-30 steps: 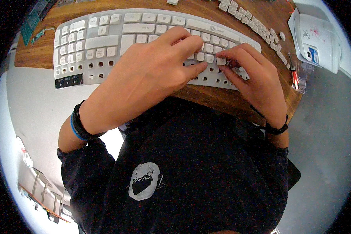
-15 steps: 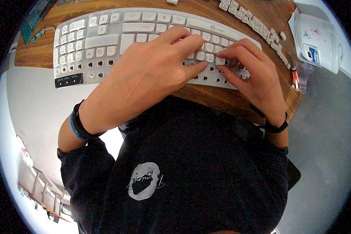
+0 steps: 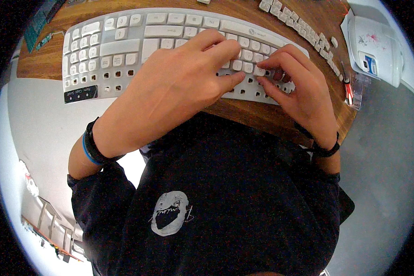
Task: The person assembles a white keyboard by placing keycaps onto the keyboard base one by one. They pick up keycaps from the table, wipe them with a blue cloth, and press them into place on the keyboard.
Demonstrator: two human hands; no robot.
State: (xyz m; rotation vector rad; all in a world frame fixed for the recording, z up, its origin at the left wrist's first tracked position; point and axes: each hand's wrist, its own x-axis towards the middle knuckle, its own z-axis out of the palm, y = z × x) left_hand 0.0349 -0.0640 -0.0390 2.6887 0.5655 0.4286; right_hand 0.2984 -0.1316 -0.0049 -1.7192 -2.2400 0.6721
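Observation:
A white keyboard frame [image 3: 145, 30] lies turned around on the wooden table, with its far rows filled with white keycaps and a band of square holes along the near side. My left hand [image 3: 179, 78] rests over its middle, fingers bent onto the keys and thumb apart from them. The fingertips under that hand are partly hidden. My right hand [image 3: 303, 87] pinches a small white keycap [image 3: 259, 71] between thumb and fingers, at the edge of the filled keys beside open holes. The keycap sits slightly tilted.
Loose white keycaps [image 3: 295, 24] lie in rows at the far right of the table [image 3: 244, 115]. A red-handled screwdriver [image 3: 348, 89] lies by the right edge, near a white lidded container [image 3: 372, 50]. Green circuit boards [image 3: 36, 28] are at the far left.
The keycap in my right fingers has tilted a little, and the keyboard has shifted very slightly. Both hands otherwise keep nearly the same place.

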